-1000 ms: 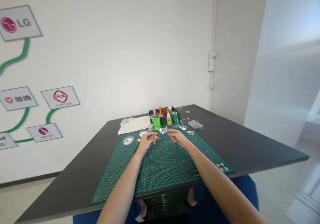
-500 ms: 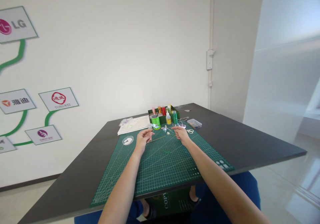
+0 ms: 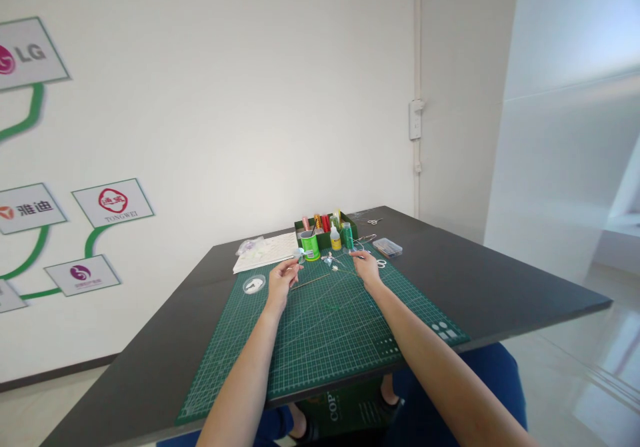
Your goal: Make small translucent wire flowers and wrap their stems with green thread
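Note:
My left hand [image 3: 283,282] is pinched over the left part of the green cutting mat [image 3: 330,340]. From its fingertips sticks up a small pale-blue piece [image 3: 300,252], too small to name. Just right of those fingers a thin tan stick [image 3: 311,282] seems to lie on the mat. My right hand [image 3: 367,267] is closed near the white-handled scissors [image 3: 381,263]; a small dark bit shows at its fingertips, but I cannot make out what it is. Between the hands, small white and blue decorations [image 3: 330,260] rest on the mat.
A green can [image 3: 310,246], a yellow-labelled glue bottle [image 3: 335,238] and a green thread spool [image 3: 347,235] stand before a dark green box [image 3: 324,239] of spools. A round dish [image 3: 254,284], white sheets [image 3: 265,251], a clear case [image 3: 387,247] and more scissors [image 3: 374,221] lie around.
My right hand has drawn slightly right, away from the decorations, and its pointing finger has curled in. My left hand keeps its pinch, with the pale-blue piece slightly turned. The view has shifted slightly.

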{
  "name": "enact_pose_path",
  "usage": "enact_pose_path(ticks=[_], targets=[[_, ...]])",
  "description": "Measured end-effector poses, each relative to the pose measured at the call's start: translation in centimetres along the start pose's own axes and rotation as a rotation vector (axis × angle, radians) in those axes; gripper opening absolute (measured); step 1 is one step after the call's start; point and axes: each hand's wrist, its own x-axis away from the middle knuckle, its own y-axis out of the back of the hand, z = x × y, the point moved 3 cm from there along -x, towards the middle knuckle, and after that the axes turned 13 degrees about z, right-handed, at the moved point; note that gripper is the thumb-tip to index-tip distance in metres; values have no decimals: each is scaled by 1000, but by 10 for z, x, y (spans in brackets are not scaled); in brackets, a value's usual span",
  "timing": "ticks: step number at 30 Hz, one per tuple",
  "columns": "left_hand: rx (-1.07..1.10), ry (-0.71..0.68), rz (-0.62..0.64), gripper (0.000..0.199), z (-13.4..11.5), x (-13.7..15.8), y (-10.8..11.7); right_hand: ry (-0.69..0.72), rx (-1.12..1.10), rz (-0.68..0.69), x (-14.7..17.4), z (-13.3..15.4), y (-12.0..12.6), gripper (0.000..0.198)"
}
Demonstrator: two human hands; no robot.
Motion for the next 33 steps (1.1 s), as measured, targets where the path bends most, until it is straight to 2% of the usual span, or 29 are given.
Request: enact_pose_path(ticks=[5, 14, 22, 33], targets=[[-11, 1, -5, 41, -4, 0, -3, -29, 201, -173, 5, 5, 6, 26], [-28, 58, -32, 46, -2, -2, -4, -83, 448, -274, 16, 18, 8, 21], [4, 86, -65, 50, 4, -1, -4, -136, 500, -406, 22, 24, 19, 25], [-1, 16, -164, 44, 5, -1, 10, -3, 433, -548, 20, 23, 31, 23]])
